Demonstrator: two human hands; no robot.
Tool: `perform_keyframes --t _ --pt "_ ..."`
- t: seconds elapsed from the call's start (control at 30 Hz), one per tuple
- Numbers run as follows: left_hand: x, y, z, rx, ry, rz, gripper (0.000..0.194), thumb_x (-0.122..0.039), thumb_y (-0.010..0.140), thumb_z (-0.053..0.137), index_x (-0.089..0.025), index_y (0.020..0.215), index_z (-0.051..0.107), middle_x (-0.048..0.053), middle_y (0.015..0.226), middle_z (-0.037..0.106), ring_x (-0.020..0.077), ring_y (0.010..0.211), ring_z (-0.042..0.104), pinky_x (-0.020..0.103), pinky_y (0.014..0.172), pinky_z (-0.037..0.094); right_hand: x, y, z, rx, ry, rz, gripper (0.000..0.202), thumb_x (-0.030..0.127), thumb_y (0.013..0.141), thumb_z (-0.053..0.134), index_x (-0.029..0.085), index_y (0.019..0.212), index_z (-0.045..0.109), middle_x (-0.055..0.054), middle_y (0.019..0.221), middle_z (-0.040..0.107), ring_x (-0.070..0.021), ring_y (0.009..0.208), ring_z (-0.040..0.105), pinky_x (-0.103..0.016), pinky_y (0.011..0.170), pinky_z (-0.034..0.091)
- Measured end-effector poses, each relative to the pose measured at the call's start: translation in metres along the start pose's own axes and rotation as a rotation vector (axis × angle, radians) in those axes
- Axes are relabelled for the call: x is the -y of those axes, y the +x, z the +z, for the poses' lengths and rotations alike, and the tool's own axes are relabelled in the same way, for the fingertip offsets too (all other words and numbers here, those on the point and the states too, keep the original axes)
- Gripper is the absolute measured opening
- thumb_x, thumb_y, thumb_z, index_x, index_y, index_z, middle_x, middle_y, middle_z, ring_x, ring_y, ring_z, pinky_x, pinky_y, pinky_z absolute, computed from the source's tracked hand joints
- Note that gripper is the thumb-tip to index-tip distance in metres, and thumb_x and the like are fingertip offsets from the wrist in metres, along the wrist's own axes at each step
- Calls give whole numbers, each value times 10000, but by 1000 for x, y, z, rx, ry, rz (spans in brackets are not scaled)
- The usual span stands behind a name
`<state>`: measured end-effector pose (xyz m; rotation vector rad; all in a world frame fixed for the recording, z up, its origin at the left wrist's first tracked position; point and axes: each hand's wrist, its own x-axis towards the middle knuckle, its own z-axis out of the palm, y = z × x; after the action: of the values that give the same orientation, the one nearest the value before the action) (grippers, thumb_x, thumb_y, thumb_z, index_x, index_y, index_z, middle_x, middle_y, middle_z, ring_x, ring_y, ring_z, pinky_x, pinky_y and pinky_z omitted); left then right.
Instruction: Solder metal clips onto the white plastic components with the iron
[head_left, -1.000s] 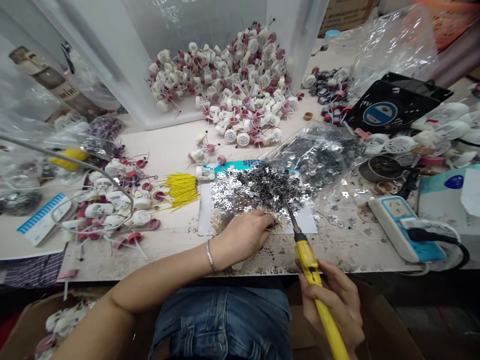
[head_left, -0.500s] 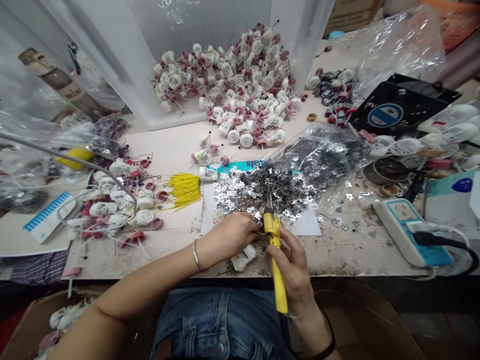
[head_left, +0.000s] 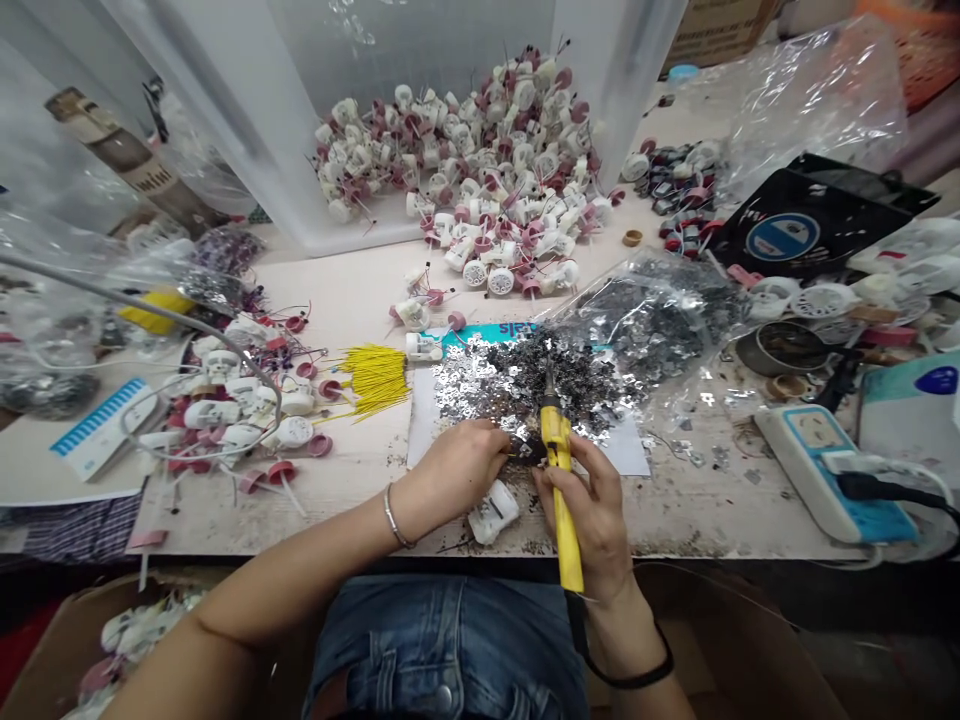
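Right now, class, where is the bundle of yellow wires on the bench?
The yellow wires lie left of centre in the head view, between the white and pink parts and the metal pieces.

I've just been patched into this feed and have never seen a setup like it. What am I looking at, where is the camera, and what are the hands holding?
This is one camera worn on a person's head, looking down at their own bare hands; there is no robot. The right hand grips a yellow-handled soldering iron, tip pointing away over a pile of small silvery metal pieces. The left hand pinches something small beside the iron; I cannot tell what. A white plastic part lies below the hands. The table also carries a heap of white and pink parts, yellow wires and a power strip.
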<state>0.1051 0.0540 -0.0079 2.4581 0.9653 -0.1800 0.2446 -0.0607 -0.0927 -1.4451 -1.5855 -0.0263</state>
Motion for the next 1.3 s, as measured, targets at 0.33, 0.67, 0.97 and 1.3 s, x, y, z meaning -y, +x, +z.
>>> perform_keyframes --t 0.33,0.67,0.97,1.3 --pt "-1 0 4 -45 76 -12 217 -228 908 539 -154 736 648 37 774 682 193 774 596 323 720 323 52 -37 -67 -89 55 140 400 30 747 665 157 1125 632 -66 1179 666 -213 993 686 -300 750 608" --pt "-2 3 7 -39 83 -21 229 -202 886 525 -160 682 620 25 734 677 189 740 603 320 696 297 39 -46 -70 124 -75 -12 455 59 769 652 144 1214 610 -99 1132 690 -213 980 697 -298 792 611" --pt "-5 6 7 -25 102 -30 239 -178 877 480 -153 692 630 49 737 687 194 705 624 347 740 373 44 -40 -73 133 -91 -30 425 32 758 659 114 1175 634 -113 1111 698 -218 995 691 -300 812 602" --pt "-6 6 -2 45 34 -99 181 -191 859 526 -148 740 655 75 759 685 201 717 633 302 672 461 55 -40 -72 -89 7 180 492 82 757 683 221 1212 559 -56 1181 667 -217 960 703 -314 713 634"
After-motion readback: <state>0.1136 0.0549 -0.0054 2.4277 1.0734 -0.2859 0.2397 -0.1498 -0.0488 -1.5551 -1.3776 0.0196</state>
